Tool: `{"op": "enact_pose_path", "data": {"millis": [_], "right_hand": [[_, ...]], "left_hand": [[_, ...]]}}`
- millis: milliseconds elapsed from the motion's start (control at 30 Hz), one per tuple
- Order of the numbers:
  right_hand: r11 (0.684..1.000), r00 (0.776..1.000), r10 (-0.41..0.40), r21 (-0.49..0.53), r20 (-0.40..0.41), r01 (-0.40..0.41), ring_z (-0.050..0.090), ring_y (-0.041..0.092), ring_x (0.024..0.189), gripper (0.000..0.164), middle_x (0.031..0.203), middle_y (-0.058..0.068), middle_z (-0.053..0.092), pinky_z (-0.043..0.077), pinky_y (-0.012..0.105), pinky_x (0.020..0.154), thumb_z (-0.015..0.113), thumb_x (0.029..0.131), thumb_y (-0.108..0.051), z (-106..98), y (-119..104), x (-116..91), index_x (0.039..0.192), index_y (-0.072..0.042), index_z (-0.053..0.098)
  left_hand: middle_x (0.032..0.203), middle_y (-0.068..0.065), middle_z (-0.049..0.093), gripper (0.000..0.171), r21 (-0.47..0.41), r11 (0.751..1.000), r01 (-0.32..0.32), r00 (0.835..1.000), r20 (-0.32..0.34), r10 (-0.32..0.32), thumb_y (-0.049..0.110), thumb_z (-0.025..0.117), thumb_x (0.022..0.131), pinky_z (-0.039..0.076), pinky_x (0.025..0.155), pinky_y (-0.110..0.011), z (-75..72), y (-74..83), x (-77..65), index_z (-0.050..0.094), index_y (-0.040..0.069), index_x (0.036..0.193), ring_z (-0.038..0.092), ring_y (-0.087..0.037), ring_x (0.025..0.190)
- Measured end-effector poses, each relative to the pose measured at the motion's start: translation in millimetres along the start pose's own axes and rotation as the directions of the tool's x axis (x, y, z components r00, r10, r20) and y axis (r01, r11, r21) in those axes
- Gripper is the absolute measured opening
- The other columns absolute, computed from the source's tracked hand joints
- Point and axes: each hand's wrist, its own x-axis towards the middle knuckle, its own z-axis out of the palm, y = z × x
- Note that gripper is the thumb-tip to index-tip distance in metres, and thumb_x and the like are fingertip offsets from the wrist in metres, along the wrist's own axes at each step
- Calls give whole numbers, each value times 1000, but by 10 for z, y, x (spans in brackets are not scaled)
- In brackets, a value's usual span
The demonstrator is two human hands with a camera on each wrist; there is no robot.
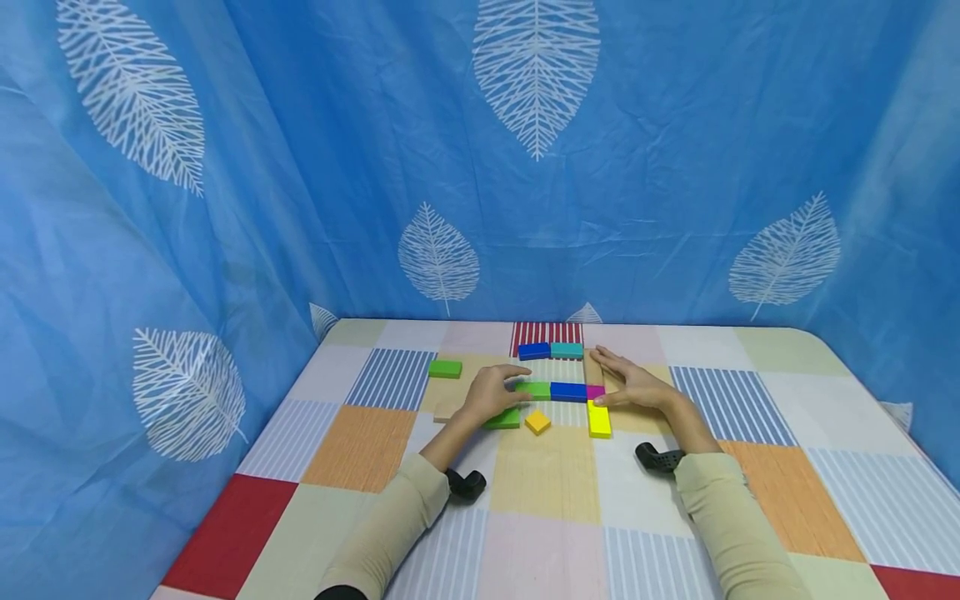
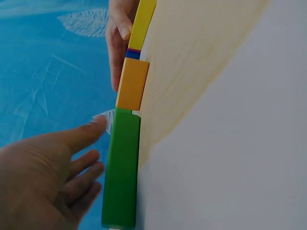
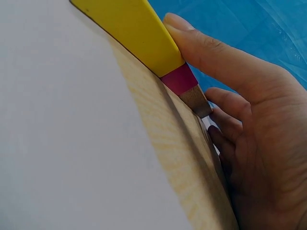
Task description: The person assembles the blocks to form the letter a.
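Note:
My left hand (image 1: 491, 393), fingers spread and loosely bent, hovers around the left end of a light green block (image 1: 536, 391). That block lines up with a blue block (image 1: 567, 392) and a magenta block (image 1: 595, 391). A yellow block (image 1: 599, 422) extends from the magenta one towards me, and a plain wooden block (image 1: 592, 367) runs away from it. My right hand (image 1: 639, 388) lies along their right side. In the right wrist view its thumb touches the yellow block (image 3: 139, 38), its fingers beside the wooden block (image 3: 197, 101).
Across the back, a dark blue block (image 1: 534, 351) adjoins a teal block (image 1: 566, 350). An orange block (image 1: 537, 422) and a green block (image 1: 504, 419) lie nearer me. Further left are another green block (image 1: 446, 368) and a wooden piece (image 1: 444, 412). A blue curtain (image 1: 637, 167) surrounds the table.

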Motion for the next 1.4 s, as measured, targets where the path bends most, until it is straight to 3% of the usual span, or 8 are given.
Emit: {"op": "enact_pose_path", "data": {"millis": [100, 167, 267, 400, 633, 967, 1133, 1400], "right_hand": [[1000, 1000, -10, -10, 2, 10, 3, 43, 136, 97, 153, 15, 6, 7, 68, 101, 75, 72, -40, 13, 2, 0, 148, -10, 22], [1000, 1000, -5, -15, 3, 5, 2, 43, 136, 97, 153, 14, 5, 7, 68, 101, 75, 72, -40, 14, -5, -2, 148, -11, 21], [1000, 1000, -5, -13, -1, 5, 2, 43, 136, 98, 153, 14, 5, 6, 68, 101, 75, 72, -40, 8, -16, -4, 148, -10, 21], [1000, 1000, -6, -1, -3, 6, 1, 42, 136, 98, 153, 14, 5, 4, 67, 102, 76, 72, -39, 8, -24, -3, 148, -10, 21], [1000, 1000, 1, 6, 4, -1, 1, 43, 136, 98, 153, 15, 4, 5, 67, 101, 76, 72, -39, 12, -38, -2, 148, -10, 20], [1000, 1000, -8, -16, -7, 8, 3, 44, 136, 97, 153, 17, 5, 6, 68, 100, 76, 72, -38, 17, -20, 3, 147, -8, 22], [1000, 1000, -15, -20, -5, 15, 3, 45, 135, 97, 152, 18, 6, 6, 69, 100, 76, 72, -37, 16, -9, 5, 147, -8, 23], [1000, 1000, -11, -15, -3, 11, 2, 43, 136, 96, 153, 15, 5, 6, 69, 100, 75, 73, -38, 14, -14, 3, 147, -9, 22]], "left_hand": [[110, -3, 66, 36, -35, 998, -46, 997, -64, 44, 28, 74, 78, 48, 89, -31, -44, 27, -69, 69, 12, 111, 59, -18, 105], [109, -2, 66, 35, -79, 994, -81, 995, -65, 76, 26, 73, 79, 48, 87, -29, -67, 42, -113, 68, 12, 111, 60, -16, 103], [108, -1, 67, 36, -163, 979, -124, 992, 11, 128, 24, 72, 81, 48, 86, -26, -95, 67, -177, 67, 10, 113, 61, -13, 102], [111, 2, 66, 41, -229, 966, -120, 974, 160, 159, 27, 73, 80, 46, 88, -21, -94, 73, -242, 65, 10, 116, 59, -8, 104], [111, 2, 65, 44, -139, 972, -189, 943, 252, 219, 27, 76, 77, 44, 88, -16, -62, 63, -265, 65, 11, 117, 58, -5, 102], [103, 6, 67, 34, -63, 971, -230, 930, 280, 238, 28, 75, 78, 44, 85, -14, -36, 189, -253, 70, 14, 108, 59, -2, 97], [101, 8, 68, 32, -129, 954, -272, 903, 309, 299, 27, 74, 78, 44, 83, -11, 27, 341, -271, 70, 13, 107, 58, 2, 94], [101, 9, 68, 33, -193, 914, -357, 839, 363, 405, 28, 75, 78, 40, 82, -6, 180, 662, -286, 70, 13, 107, 56, 8, 94]]}}
